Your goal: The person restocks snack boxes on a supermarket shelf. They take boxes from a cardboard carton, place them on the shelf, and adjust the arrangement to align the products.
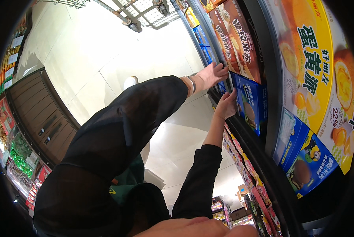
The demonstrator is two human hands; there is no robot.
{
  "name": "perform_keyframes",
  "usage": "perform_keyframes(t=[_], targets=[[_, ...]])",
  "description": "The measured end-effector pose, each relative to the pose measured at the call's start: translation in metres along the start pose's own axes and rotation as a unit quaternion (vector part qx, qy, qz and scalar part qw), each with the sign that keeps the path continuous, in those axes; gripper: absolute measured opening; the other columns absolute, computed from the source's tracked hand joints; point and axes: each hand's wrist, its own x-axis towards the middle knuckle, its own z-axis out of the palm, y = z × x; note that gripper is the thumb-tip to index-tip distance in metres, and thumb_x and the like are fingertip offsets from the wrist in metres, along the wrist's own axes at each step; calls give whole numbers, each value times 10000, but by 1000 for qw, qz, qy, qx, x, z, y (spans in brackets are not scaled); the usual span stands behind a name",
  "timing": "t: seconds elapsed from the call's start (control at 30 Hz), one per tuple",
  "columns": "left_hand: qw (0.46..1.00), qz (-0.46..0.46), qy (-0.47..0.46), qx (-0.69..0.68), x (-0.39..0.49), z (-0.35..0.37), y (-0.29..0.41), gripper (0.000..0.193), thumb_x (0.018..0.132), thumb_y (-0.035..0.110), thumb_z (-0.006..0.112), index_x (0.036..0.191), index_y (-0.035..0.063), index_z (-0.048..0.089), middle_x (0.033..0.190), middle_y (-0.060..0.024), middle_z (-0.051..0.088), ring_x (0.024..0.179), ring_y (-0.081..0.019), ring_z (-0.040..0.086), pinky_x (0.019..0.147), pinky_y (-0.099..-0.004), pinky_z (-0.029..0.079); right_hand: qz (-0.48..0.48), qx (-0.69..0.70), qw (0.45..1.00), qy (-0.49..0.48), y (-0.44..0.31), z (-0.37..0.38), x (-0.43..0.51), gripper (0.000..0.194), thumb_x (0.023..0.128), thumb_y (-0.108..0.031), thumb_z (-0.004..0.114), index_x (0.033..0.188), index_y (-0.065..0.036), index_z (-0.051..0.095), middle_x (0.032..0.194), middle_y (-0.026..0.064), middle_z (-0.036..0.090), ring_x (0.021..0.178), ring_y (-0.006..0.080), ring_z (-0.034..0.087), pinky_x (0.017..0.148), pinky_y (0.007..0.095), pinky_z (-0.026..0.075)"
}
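My left hand (214, 74), with a bracelet at the wrist, reaches to the front edge of a shelf, its fingers bent. Beside its fingertips stand brown snack boxes (239, 41) bearing writing. My right hand (226, 105) is just below it, fingers pointing up at the shelf's front rail, close against a blue snack box (249, 103). Whether either hand grips anything small at the rail cannot be made out. Both forearms wear black sleeves, and a dark green apron (135, 174) shows between them.
A higher shelf edge (273, 74) carries large yellow-and-white cartons (310, 59) and another blue box (307, 166) close by on the right. A wire cart (120, 14) on casters stands on the pale tiled floor (88, 50). To the left is a brown slatted display (43, 118) with packaged goods.
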Motion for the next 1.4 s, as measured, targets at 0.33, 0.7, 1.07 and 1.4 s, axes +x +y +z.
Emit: perform_keyframes(t=[0.33,0.7,1.07,1.4], targets=[[1000,-4,8,-3,-1,2,1,444,652,111,580,1094,98,539,1132,-49,464,913,-187,451,719,-290,383,-32,-61,998,8,16,2,19,141,822,-217,573,736,-180,467,570,2,558,454,174,548,400,279,418],[997,-6,-71,35,1,-1,3,515,676,157,592,1180,125,490,1241,-22,407,913,-176,439,712,-285,368,-36,-53,998,-22,18,-2,23,102,814,-187,574,776,-153,486,605,36,568,472,210,551,403,301,429],[998,-19,36,48,-3,11,5,407,685,131,571,1092,128,552,1143,-33,467,801,-160,448,627,-261,376,-94,-24,995,-20,-7,-8,13,511,813,-188,564,1283,-171,365,790,54,588,649,221,605,540,323,495],[992,-75,-77,-59,-60,-59,-37,736,663,125,646,1317,79,311,1353,-127,311,1153,-277,379,906,-368,358,-19,98,984,-146,-23,-47,-31,542,786,-189,575,1289,-143,377,847,98,594,701,272,599,586,375,485]])
